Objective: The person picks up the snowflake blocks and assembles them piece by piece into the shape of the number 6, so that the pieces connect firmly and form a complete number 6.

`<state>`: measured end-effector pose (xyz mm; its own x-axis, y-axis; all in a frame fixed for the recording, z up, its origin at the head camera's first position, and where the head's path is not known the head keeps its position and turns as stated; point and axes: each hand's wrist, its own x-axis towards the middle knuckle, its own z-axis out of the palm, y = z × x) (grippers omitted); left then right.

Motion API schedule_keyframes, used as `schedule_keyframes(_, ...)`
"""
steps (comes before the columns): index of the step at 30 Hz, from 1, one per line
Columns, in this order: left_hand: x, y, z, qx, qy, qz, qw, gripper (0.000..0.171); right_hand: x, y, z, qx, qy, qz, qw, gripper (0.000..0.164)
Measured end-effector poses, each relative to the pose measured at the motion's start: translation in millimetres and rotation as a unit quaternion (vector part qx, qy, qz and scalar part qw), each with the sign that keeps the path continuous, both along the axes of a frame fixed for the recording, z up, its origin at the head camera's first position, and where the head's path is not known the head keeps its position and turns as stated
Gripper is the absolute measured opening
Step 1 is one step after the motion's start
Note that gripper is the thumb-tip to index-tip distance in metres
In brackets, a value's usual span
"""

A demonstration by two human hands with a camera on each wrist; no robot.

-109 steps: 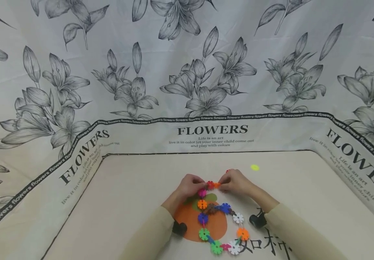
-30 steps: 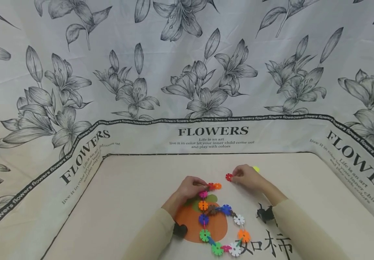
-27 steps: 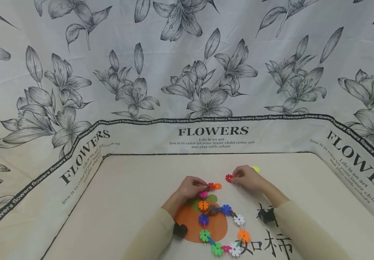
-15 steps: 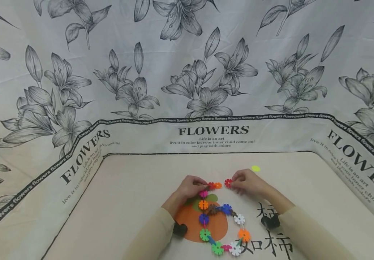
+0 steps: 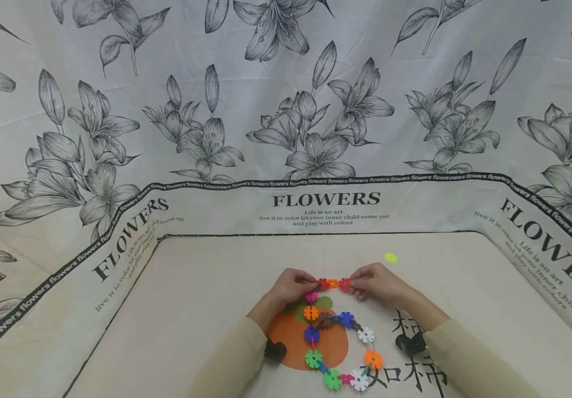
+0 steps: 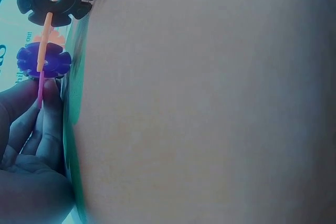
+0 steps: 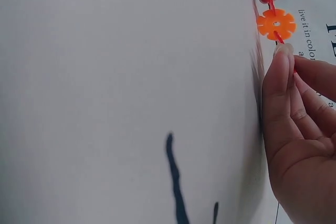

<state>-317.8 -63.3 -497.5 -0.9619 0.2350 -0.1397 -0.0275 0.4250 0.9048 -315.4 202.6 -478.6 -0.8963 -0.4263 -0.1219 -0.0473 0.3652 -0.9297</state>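
A chain of colourful interlocking snowflake discs curls over the table, with a green disc point(image 5: 314, 359) and a white disc point(image 5: 360, 380) at its near side. My left hand point(image 5: 292, 287) pinches the chain near its far end; the left wrist view shows a pink disc point(image 6: 41, 88) edge-on between thumb and fingers. In my right hand point(image 5: 379, 282), thumb and fingertips pinch a red disc point(image 5: 345, 284). Its edge meets the chain's end orange disc point(image 5: 332, 283), and the right wrist view shows it edge-on at the slot of that orange disc point(image 7: 276, 24).
A loose yellow disc point(image 5: 391, 257) lies beyond my right hand. The pale tablecloth point(image 5: 206, 309) bears a printed orange persimmon point(image 5: 286, 354) and black characters. A flower-print curtain point(image 5: 315, 121) surrounds the table's back and sides.
My right hand has carried the red disc left and nearer, from apart to meeting the chain's orange end disc. My left hand stays almost still on the chain.
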Motion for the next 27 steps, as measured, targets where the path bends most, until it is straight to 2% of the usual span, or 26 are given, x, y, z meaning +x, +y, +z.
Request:
schedule_keyframes(9,-1.2,0.4,-0.8,-0.005,-0.008,0.001,1.0000,0.013,-3.2,1.9,-3.3,-0.044,-0.047,0.010,0.998,0.029)
schedule_keyframes(19,0.1,-1.9,-2.7,-0.001,0.000,-0.002,1.0000,0.012,-2.8,-3.6,-6.4,-0.064,-0.053,-0.018,0.996,0.029)
schedule_keyframes(27,-1.9,1.4,-0.2,-0.015,-0.003,0.022,0.9996,0.008,-3.6,-6.9,-5.9,-0.065,-0.059,-0.038,0.995,0.029)
